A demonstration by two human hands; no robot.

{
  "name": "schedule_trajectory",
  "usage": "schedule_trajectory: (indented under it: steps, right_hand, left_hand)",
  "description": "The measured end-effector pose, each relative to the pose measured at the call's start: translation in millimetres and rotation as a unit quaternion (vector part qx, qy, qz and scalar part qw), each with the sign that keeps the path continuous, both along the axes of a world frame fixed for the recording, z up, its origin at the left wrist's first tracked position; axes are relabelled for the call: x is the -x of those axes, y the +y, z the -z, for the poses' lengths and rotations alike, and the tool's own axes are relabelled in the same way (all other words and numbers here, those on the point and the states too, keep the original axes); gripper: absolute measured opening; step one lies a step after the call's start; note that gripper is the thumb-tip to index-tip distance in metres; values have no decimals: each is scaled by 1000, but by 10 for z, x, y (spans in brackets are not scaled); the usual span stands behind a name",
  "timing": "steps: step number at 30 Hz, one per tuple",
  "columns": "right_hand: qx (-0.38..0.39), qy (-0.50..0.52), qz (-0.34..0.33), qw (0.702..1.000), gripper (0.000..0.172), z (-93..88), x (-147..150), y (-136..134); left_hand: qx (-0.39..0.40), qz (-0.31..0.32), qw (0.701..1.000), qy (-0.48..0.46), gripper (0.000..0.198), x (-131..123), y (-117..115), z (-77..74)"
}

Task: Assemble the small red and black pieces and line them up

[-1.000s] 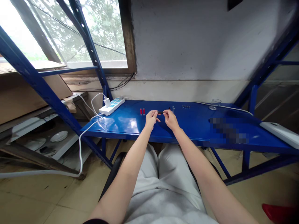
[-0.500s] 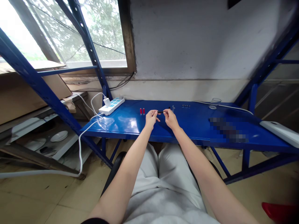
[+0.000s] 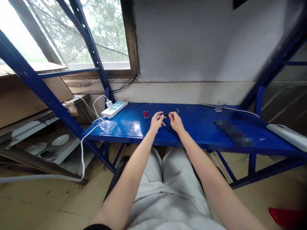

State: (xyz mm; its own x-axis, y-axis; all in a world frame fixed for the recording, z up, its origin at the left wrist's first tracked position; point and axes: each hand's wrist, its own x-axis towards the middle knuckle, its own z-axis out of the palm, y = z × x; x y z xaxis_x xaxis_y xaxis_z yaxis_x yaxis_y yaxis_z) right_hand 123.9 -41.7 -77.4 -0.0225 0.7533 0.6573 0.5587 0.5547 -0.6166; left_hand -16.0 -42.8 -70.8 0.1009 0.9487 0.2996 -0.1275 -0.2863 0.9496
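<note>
Between my hands, over the blue table [image 3: 124,127], runs a thin dark rod-like piece [image 3: 166,115], too small to name more exactly. My right hand [image 3: 176,121] pinches its right end between thumb and fingertips. My left hand [image 3: 157,122] is closed on its left end, with the lower fingers loosely spread. Two small red-topped tubes [image 3: 145,114] stand side by side to the left of my left hand. Just beyond my right hand is a small clear piece [image 3: 177,111] beside a dark one, both partly hidden.
A white power strip [image 3: 115,108] with a plugged-in charger lies at the table's left end. Several tiny metallic pieces [image 3: 191,109] sit in a row at the back. Farther right are a clear glass [image 3: 220,106], a blurred-out dark object [image 3: 233,132] and a white case [image 3: 287,135].
My left hand has shifted slightly right along the dark piece, and its fingers have spread a little. My right hand has barely moved and keeps its pinch.
</note>
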Motion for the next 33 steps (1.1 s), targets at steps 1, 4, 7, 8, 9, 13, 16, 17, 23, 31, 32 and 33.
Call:
schedule_trajectory:
  steps: [1,4,7,8,9,13,16,17,23,31,32,33]
  right_hand:
    - [2,-2,-2,1000,24,-1,3,-1]
    - [5,-9,-4,1000,24,-4,20,-3]
    - [9,-15,-5,1000,25,-7,35,-2]
    - [10,-17,-5,1000,25,-8,37,-3]
    - [10,-19,-5,1000,26,-10,38,-5]
    - [12,-27,-5,1000,26,-13,42,-11]
    - [15,-30,-6,999,27,-4,47,-3]
    - [15,-31,-7,999,27,1,47,1]
    - [15,-8,-3,1000,29,-9,14,-10]
    - [-22,22,16,999,29,-64,15,-68]
    - [-29,20,8,999,29,-63,22,-64]
    - [-31,15,-3,999,28,-59,29,-57]
  left_hand:
    - [-3,0,1000,5,30,-3,4,6]
    - [-5,-21,1000,13,23,-6,38,36]
    - [-12,-42,999,9,19,-6,79,69]
    - [-15,-47,999,8,19,-6,90,78]
    - [-16,-50,999,8,18,-5,97,86]
    - [-17,-66,997,23,19,-4,99,101]
    - [-16,-82,996,37,22,-2,79,92]
    - [-16,-84,996,39,24,0,71,85]
    - [21,-163,986,7,34,39,57,38]
    - [5,-71,997,35,31,8,9,16]
    - [4,-42,998,44,31,0,3,12]
    - [4,-23,999,48,31,-5,1,9]
